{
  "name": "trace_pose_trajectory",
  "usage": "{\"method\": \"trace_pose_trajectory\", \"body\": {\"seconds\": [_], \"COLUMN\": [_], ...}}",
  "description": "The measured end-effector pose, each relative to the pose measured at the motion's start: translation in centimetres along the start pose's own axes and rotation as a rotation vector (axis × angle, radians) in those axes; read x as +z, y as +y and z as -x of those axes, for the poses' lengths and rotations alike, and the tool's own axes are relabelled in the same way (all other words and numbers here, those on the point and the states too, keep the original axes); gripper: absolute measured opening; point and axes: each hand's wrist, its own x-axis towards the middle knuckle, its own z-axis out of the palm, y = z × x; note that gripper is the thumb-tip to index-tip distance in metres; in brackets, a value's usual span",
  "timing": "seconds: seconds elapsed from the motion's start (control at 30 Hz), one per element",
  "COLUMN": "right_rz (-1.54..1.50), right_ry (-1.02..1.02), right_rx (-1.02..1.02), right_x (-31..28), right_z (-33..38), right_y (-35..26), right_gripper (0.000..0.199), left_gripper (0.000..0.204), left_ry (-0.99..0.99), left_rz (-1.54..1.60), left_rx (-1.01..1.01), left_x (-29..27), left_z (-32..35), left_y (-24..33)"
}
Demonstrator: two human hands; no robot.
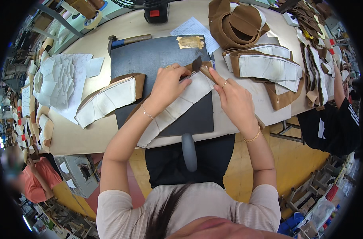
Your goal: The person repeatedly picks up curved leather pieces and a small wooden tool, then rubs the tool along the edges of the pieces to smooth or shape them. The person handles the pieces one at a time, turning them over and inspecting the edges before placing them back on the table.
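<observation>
On the dark work board (137, 53) lies a curved brown leather piece with white backing (185, 101), slanting down toward me and overhanging the board's near edge. My left hand (167, 85) is closed on its far edge, thumb and fingertips pressed together there. In my right hand (235, 99) is a hammer with a wooden handle (206, 72); its dark flat head is just over the leather's edge, beside my left fingertips. Whether the head touches the leather I cannot tell.
Left of the board lie a similar backed piece (110, 99) and a stack of white pieces (56, 81). A second hammer (131, 40) rests along the far edge. Brown leather (237, 26) and backed pieces (269, 65) are piled at right. Other people (40, 179) work on both sides.
</observation>
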Motion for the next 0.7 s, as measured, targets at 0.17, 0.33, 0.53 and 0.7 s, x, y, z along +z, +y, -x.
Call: {"method": "trace_pose_trajectory", "body": {"seconds": [0.17,0.33,0.53,0.7], "right_rz": [-0.107,0.019,-0.175,-0.017], "right_ry": [0.119,-0.009,0.181,-0.005], "right_rx": [0.001,0.016,0.006,-0.008], "right_x": [-0.3,0.6,0.1,1.2], "right_z": [0.5,0.9,1.0,1.2], "right_y": [-1.5,-0.8,-2.4,-1.4], "right_gripper": [0.051,0.052,0.052,0.051], "left_gripper": [0.017,0.013,0.015,0.013], "left_ry": [0.191,-0.002,0.149,0.054], "left_rz": [-0.435,0.079,-0.532,-0.096], "left_rx": [0.300,-0.052,0.336,0.058], "left_x": [1.2,-0.6,0.2,-1.0], "left_z": [1.2,1.1,2.4,2.4], "left_y": [0.5,-0.3,0.2,-0.8]}}
